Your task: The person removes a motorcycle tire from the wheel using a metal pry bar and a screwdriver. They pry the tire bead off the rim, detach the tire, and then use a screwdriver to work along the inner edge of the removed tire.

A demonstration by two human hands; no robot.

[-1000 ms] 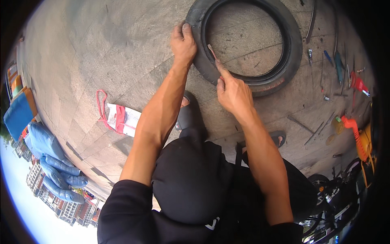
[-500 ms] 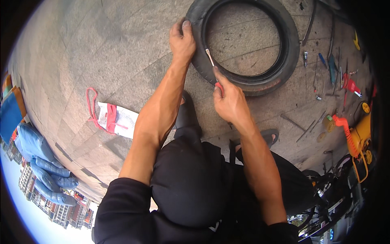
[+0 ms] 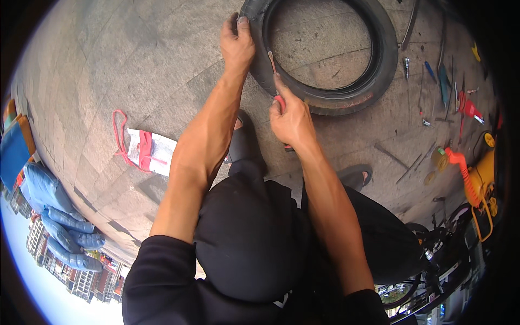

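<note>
A black rubber tire (image 3: 384,51) lies flat on the paving in front of me. At its left side my left hand (image 3: 237,47) grips the outer wall, thumb on top and the fingertips partly hidden beyond the edge. My right hand (image 3: 293,118) is closed around the red handle of a flat-bladed screwdriver (image 3: 272,62), index finger stretched along the shaft. The screwdriver's tip points away from me and lies at the tire's inner left rim; whether it is pressed under the edge I cannot tell.
Right of the tire lie several hand tools, among them a blue-handled screwdriver (image 3: 430,71) and a red tool (image 3: 469,107). A coiled orange hose (image 3: 462,168) and a yellow machine (image 3: 482,176) stand farther right. A white and red bag (image 3: 154,151) lies left of my left arm.
My right hand and the screwdriver have shifted slightly left and away from me. The left hand keeps its grip on the tire; the whole view has shifted a little too.
</note>
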